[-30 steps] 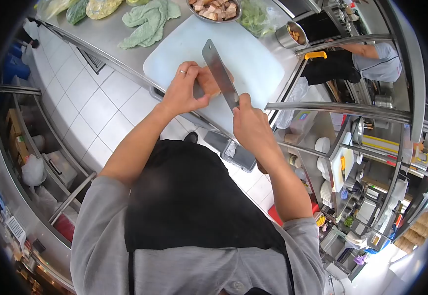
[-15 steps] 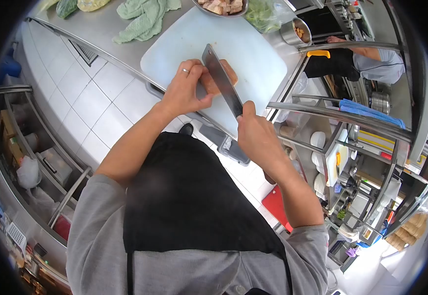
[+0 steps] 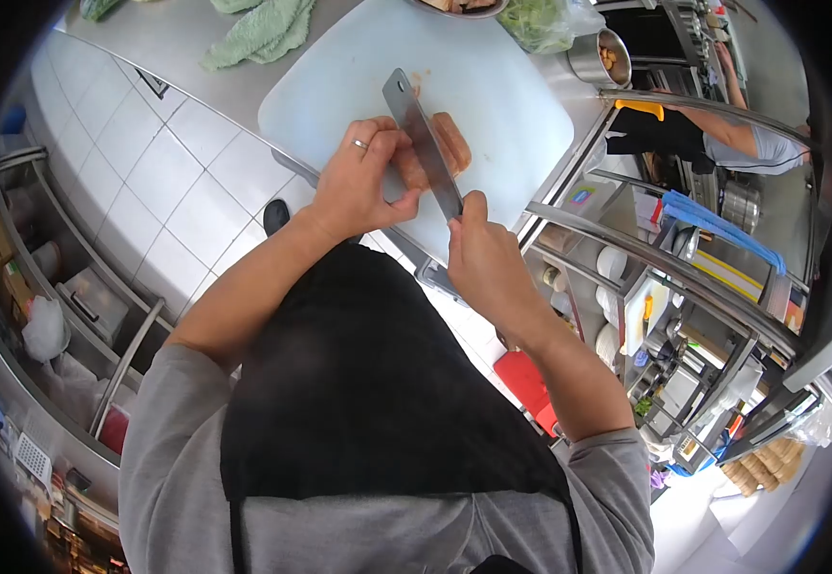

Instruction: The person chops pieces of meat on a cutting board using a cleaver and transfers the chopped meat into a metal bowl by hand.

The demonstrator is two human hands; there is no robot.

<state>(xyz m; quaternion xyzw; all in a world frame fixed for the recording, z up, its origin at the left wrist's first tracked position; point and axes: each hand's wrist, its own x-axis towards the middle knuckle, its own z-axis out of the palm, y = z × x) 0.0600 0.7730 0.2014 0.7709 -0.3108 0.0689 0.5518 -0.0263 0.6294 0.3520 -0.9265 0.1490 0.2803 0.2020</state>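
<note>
My left hand (image 3: 349,187), a ring on one finger, is closed around the near side of a pinkish-brown piece of meat (image 3: 410,168). In my right hand (image 3: 489,260) is the handle of a cleaver (image 3: 424,137), its broad blade slanting across the meat. Right of the blade, a portion of meat (image 3: 452,143) shows a cut line between slices. Everything rests on a white cutting board (image 3: 330,86), where small crumbs lie beyond the meat. The blade hides part of the meat, and my fingers cover its left end.
A green towel (image 3: 268,33) lies left of the board. Behind it are a bowl of chopped pieces (image 3: 464,10), bagged greens (image 3: 542,24) and a metal pot (image 3: 589,63). Metal rails and shelving (image 3: 665,230) stand at right, with another person's arm (image 3: 732,134) beyond.
The camera view has shifted slightly. The meat right of the blade now shows a separate slice. My hands keep their holds on the meat and the cleaver.
</note>
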